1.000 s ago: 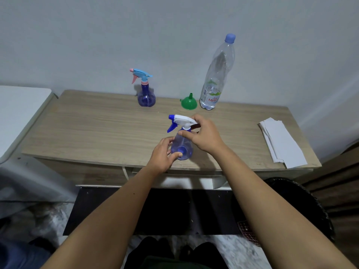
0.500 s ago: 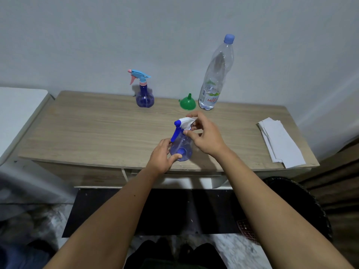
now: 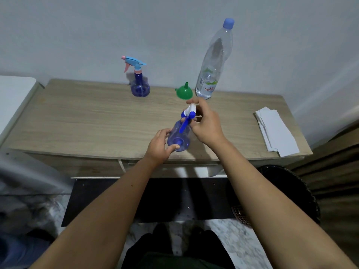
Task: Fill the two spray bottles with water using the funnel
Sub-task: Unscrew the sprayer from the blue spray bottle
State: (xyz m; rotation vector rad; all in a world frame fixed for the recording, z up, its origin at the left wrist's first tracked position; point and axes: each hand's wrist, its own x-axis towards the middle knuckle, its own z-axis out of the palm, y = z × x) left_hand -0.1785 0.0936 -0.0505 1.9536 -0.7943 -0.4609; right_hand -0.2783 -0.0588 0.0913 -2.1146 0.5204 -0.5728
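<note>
Near spray bottle (image 3: 178, 139): clear blue, sits at about 6 o'clock on the table (image 3: 81, 123), close to the front edge, tipped so its base faces the camera.
Spray head (image 3: 188, 113): white and blue, apparently on the neck but cocked at an angle, its blue trigger pointing down over the bottle's shoulder; I judge it is being unscrewed.
Left hand (image 3: 159, 147): curled round the lower body of the near spray bottle, thumb across the base, holding it firm.
Right hand (image 3: 206, 123): fingers wrapped round the spray head from the 3 o'clock side, pinching it.
Step in hand: taking the head off so the neck is open for the funnel.
How to do it well: keep the left hand still as the anchor, turn the collar rather than the trigger, then lift straight up so the dip tube, if there is one, clears the neck without bending.
Funnel (image 3: 184, 92): green, wide mouth down and spout up, at 12 o'clock from the hands, just beside the water bottle.
Water bottle (image 3: 212, 70): tall, clear, blue cap on, upright by the wall at 1 o'clock.
Far spray bottle (image 3: 139, 82): pink and light blue head on, upright at 11 o'clock, well apart.
Papers (image 3: 275, 131): white stack at 3 o'clock near the table's right end.
</note>
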